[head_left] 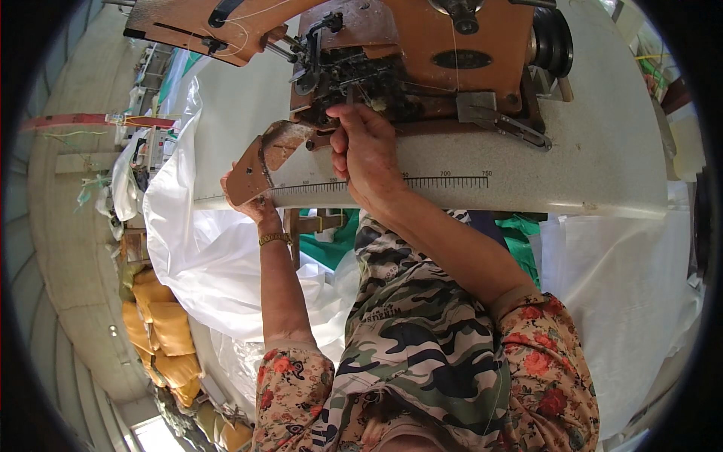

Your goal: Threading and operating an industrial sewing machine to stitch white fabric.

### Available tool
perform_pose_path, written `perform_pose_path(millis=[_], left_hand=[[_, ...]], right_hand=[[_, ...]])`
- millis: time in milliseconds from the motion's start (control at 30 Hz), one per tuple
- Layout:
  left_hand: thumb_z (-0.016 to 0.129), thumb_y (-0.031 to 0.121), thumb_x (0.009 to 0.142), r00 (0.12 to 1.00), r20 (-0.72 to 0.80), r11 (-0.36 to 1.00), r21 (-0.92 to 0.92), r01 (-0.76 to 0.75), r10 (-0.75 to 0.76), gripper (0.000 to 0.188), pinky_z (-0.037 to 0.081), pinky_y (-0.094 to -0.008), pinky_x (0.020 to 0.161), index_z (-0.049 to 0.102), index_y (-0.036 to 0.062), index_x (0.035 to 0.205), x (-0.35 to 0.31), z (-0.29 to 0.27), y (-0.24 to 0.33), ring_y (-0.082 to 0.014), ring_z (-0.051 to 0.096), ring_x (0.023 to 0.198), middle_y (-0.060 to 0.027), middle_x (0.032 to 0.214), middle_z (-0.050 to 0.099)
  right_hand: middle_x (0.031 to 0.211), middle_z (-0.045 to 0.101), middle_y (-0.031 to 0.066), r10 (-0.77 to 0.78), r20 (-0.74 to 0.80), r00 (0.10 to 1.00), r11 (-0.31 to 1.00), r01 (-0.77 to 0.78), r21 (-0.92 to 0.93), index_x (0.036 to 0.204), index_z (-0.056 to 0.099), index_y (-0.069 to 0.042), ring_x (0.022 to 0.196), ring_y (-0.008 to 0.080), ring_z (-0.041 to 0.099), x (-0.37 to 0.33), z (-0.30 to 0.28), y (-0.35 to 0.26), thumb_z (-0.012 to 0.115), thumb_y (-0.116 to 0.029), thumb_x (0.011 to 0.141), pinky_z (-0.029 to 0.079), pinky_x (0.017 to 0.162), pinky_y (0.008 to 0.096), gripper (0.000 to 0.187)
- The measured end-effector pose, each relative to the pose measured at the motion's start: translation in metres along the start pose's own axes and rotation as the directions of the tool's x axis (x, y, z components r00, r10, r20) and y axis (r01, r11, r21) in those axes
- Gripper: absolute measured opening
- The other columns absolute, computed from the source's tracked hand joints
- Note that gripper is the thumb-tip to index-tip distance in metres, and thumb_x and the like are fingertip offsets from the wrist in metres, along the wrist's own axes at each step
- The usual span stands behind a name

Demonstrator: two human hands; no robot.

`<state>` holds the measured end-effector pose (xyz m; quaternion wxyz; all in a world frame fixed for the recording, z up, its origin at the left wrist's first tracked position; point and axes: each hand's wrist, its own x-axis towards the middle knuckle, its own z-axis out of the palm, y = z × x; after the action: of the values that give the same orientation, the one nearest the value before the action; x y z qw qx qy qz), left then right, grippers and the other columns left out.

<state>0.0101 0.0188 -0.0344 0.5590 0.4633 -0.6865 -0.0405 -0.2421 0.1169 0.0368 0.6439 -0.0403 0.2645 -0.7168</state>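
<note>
A brown industrial sewing machine (407, 45) stands at the far side of the table, its dark inner mechanism (361, 75) exposed. My left hand (260, 213) holds a brown metal cover (251, 169), which looks hinged or bent in the middle, tilted up beside the machine's lower left. Most of my left fingers are behind the cover. My right hand (367, 151) is closed, thumb and forefinger pinched right at the mechanism. A thin grey shaft seems to rise from that pinch into the dark parts; what it is cannot be made out.
A measuring scale (444, 181) runs along the front of the pale table (587, 166). White plastic sheeting (188, 248) hangs at the left, more white material (610, 279) at the right. A black handwheel (551, 43) sticks out at the machine's right. Yellow-orange sacks (162, 324) are stacked far left.
</note>
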Motion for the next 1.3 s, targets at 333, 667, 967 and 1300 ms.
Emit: perform_pose_path(millis=[333, 667, 967, 1300], left_hand=[[0.071, 0.013, 0.075, 0.987, -0.071, 0.988, 0.028, 0.149, -0.147, 0.027, 0.043, -0.0241, 0.074, 0.051, 0.0052, 0.092, 0.001, 0.003, -0.003, -0.0115, 0.050, 0.078, -0.0010, 0.085, 0.050], [0.067, 0.008, 0.077, 0.982, -0.113, 0.980, -0.144, 0.135, -0.152, 0.022, 0.044, -0.0235, 0.073, 0.052, 0.0052, 0.092, 0.002, 0.005, -0.016, -0.0106, 0.050, 0.076, -0.0007, 0.084, 0.052], [0.067, 0.005, 0.074, 0.954, -0.069, 0.928, -0.260, 0.266, -0.292, 0.024, 0.043, -0.0229, 0.076, 0.050, 0.0049, 0.092, 0.000, 0.004, -0.008, -0.0104, 0.049, 0.079, -0.0006, 0.086, 0.051], [0.067, 0.006, 0.075, 0.998, -0.055, 0.977, 0.209, 0.039, -0.028, 0.022, 0.044, -0.0234, 0.072, 0.051, 0.0049, 0.089, 0.004, 0.007, -0.006, -0.0113, 0.049, 0.074, -0.0009, 0.081, 0.051]], right_hand=[[0.054, 0.042, -0.0022, -0.033, 0.023, 0.999, 0.999, 0.033, 0.000, 0.090, 0.058, -0.010, 0.038, 0.0071, 0.037, 0.002, -0.001, 0.001, 0.051, -0.026, 0.092, 0.027, 0.034, 0.0230, 0.017], [0.056, 0.043, -0.0019, 0.011, -0.009, 1.000, 0.999, -0.011, -0.040, 0.094, 0.057, -0.009, 0.039, 0.0076, 0.037, -0.002, 0.000, -0.003, 0.048, -0.025, 0.093, 0.027, 0.035, 0.0228, 0.018], [0.055, 0.043, -0.0013, 0.028, -0.014, 1.000, 1.000, -0.027, 0.008, 0.092, 0.055, -0.008, 0.038, 0.0078, 0.037, -0.006, 0.002, -0.005, 0.049, -0.023, 0.092, 0.028, 0.035, 0.0233, 0.017], [0.052, 0.042, -0.0018, -0.003, -0.030, 1.000, 0.998, 0.004, 0.062, 0.084, 0.053, -0.009, 0.036, 0.0069, 0.035, -0.005, 0.004, -0.004, 0.051, -0.022, 0.090, 0.026, 0.032, 0.0226, 0.014]])
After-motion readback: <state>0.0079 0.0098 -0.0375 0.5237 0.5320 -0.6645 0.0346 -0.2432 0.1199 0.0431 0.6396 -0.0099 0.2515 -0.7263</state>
